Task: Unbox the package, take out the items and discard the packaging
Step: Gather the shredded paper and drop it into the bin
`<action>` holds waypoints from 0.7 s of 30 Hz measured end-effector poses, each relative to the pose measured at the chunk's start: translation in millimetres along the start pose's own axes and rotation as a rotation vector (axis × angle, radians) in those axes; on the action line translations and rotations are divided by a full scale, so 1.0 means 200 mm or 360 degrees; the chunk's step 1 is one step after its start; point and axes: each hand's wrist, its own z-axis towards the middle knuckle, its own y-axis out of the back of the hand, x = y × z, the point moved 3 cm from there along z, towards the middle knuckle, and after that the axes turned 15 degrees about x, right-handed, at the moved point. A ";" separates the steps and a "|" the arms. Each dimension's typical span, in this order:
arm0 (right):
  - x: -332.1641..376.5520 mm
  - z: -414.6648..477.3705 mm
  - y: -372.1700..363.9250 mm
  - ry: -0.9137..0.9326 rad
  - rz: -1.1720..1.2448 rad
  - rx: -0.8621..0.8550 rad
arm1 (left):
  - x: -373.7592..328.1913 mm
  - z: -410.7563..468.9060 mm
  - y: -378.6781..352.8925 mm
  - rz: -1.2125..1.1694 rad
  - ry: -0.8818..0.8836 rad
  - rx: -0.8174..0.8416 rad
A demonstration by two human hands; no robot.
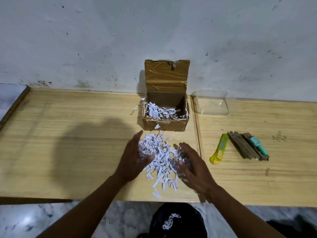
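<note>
A small brown cardboard box (165, 124) stands open against the wall, lid flap up, with white shredded paper (160, 112) inside. A heap of shredded paper (161, 152) lies on the wooden table in front of it. My left hand (133, 159) and my right hand (192, 166) cup this heap from both sides, fingers spread, touching the strips. Some strips trail toward the table's front edge.
A yellow utility knife (220, 149), brown stick-like packs (243, 146) and a teal item (259, 145) lie at the right. A clear plastic tray (212, 103) sits beside the box. A black bag (177, 220) holding shreds stands on the floor below the table edge.
</note>
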 end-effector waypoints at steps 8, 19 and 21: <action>-0.11 -0.15 0.05 0.0057 -0.1076 0.0526 | -0.05 -0.19 -0.14 0.0937 -0.0042 0.0544; -0.02 0.01 0.02 -0.0056 -0.1057 0.0452 | -0.05 -0.02 -0.07 0.0840 0.0024 0.0426; 0.00 0.03 0.00 -0.0054 -0.1092 0.0470 | -0.06 0.01 -0.06 0.0935 -0.0067 0.0491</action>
